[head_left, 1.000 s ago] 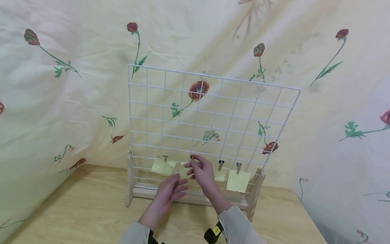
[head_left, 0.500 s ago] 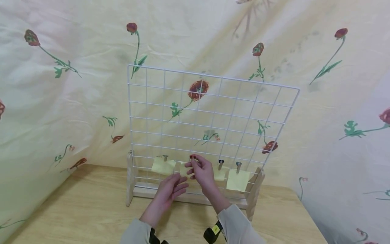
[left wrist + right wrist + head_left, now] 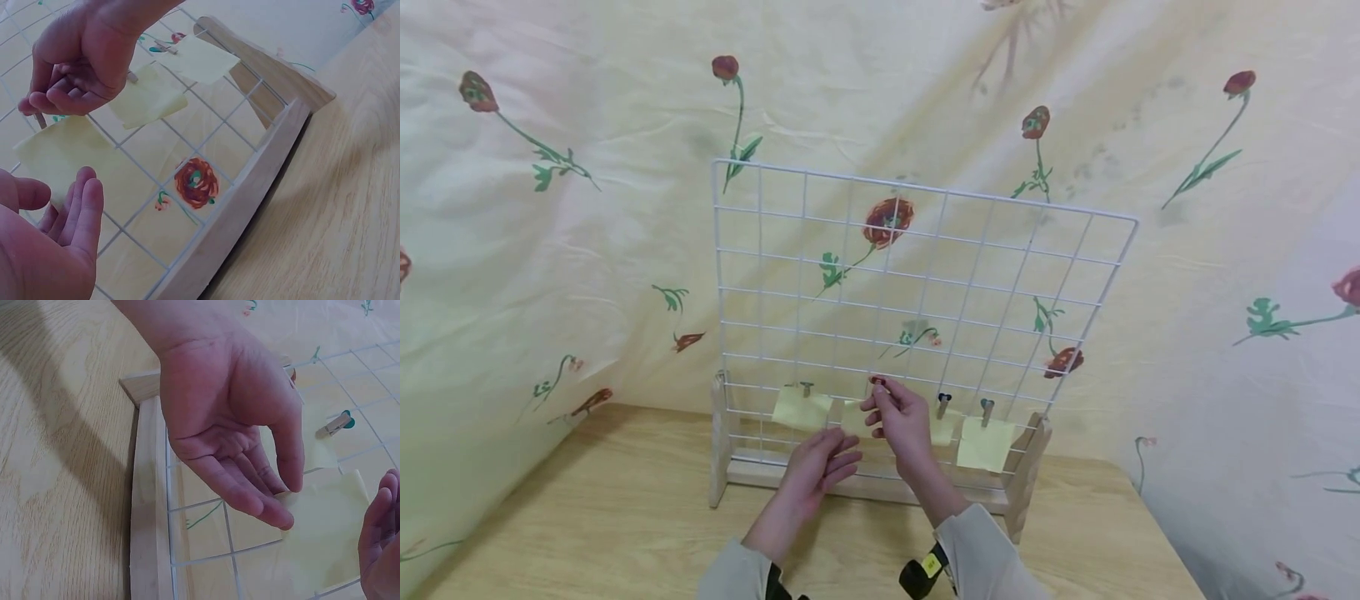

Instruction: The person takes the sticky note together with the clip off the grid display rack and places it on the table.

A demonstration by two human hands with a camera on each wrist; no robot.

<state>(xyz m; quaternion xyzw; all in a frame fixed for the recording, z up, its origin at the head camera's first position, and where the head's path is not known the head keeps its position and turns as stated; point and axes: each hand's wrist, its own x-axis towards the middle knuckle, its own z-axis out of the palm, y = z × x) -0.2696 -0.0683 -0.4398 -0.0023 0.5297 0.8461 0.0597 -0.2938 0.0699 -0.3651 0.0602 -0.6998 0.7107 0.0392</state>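
My right hand (image 3: pixel 904 421) is at the middle of a white wire grid (image 3: pixel 917 275), pinching a small wooden clothespin (image 3: pixel 41 120) with a red top. Below its fingertips a pale yellow paper note (image 3: pixel 328 528) hangs against the wires, partly hidden by the hand in the head view. My left hand (image 3: pixel 818 467) is beside the note's lower edge, fingers extended and thumb apart; whether it touches the paper I cannot tell. Other notes hang in the same row: a left note (image 3: pixel 801 408) under a clothespin (image 3: pixel 807 389), and a right note (image 3: pixel 986 446) under another clothespin (image 3: pixel 988 411).
A wooden stand (image 3: pixel 1030 475) holds the grid upright on a wood-grain table (image 3: pixel 625 517). Another note (image 3: pixel 147 97) hangs just right of my right hand, with a dark-topped clothespin (image 3: pixel 944 405). A flower-patterned cloth (image 3: pixel 587 275) covers the wall behind.
My right hand has shifted slightly up and to the right, and the red top shows at its fingertips. The left hand has stayed nearly still.
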